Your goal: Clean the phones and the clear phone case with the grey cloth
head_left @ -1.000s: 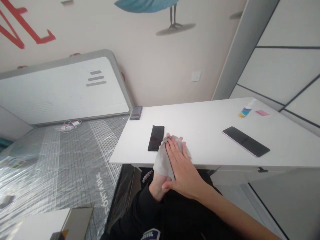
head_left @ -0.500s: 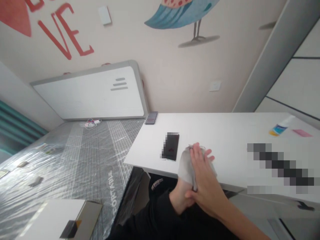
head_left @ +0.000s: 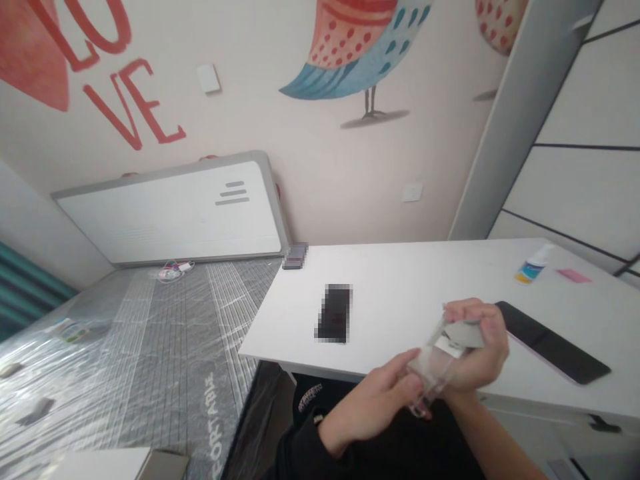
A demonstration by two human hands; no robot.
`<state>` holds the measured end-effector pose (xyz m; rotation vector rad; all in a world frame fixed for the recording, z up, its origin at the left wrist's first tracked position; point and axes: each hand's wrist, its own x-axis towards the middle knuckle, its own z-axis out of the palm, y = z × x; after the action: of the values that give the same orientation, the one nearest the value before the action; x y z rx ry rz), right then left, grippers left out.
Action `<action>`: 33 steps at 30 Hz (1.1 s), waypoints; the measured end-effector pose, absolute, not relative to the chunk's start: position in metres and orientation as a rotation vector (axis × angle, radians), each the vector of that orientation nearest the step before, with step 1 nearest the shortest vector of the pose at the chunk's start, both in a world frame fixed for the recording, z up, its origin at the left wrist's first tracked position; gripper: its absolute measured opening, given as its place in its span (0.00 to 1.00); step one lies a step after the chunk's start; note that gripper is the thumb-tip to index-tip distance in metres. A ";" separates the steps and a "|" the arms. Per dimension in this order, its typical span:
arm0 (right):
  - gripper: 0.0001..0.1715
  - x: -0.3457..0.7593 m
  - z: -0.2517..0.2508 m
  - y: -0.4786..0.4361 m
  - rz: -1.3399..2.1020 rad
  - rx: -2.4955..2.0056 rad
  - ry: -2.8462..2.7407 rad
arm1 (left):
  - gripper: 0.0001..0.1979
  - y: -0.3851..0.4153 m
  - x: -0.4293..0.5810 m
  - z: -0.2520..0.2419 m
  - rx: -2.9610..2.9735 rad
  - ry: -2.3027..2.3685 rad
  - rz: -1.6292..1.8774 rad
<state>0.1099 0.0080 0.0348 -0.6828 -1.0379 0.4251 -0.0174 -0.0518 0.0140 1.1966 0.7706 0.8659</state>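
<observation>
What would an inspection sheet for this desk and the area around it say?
Surface: white desk.
Job's things: clear plastic sheet with a grey tab; blurred black phone; pink-edged phone; spray bottle; pink note.
Clutter: small blurred dark object at the desk's corner.
Hands: left hand and right hand, both holding the sheet in their fingers.
Cables: white cable on the mattress.
Surroundings: plastic-wrapped mattress; painted bird on the wall.

Head view over a white desk (head_left: 415, 280): the left hand (head_left: 373, 400) and right hand (head_left: 475, 347) grip a clear plastic piece (head_left: 430, 380) between them (its exact form is hard to tell), a grey cloth (head_left: 463, 333) held in the right. A dark smartphone (head_left: 550, 340) lies just beside the right hand; a pixelated phone (head_left: 334, 313) lies farther left.
</observation>
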 end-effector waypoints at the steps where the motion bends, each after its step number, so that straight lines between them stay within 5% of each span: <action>1: 0.16 0.111 0.035 0.011 0.413 -0.676 -0.981 | 0.40 -0.051 -0.023 0.011 1.176 0.791 0.832; 7: 0.22 0.129 0.021 0.022 0.614 -0.749 -1.232 | 0.26 -0.044 -0.043 0.012 0.754 0.705 1.016; 17: 0.21 0.150 0.012 0.018 0.261 -0.839 -1.865 | 0.36 -0.039 -0.033 0.009 0.538 0.526 1.108; 22: 0.35 0.137 0.007 0.004 0.189 -0.799 -2.142 | 0.35 -0.040 -0.026 0.008 0.519 0.484 1.264; 27: 0.26 0.137 -0.006 0.013 0.163 -0.951 -1.928 | 0.30 -0.039 -0.025 0.006 0.556 0.496 1.296; 33: 0.25 0.131 -0.009 0.012 0.059 -0.960 -2.206 | 0.40 -0.040 -0.025 -0.004 0.586 0.534 1.297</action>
<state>0.1312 0.0117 -0.0093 -0.9597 -2.2060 0.0595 -0.0248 -0.0396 -0.0044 0.5862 0.5344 1.2969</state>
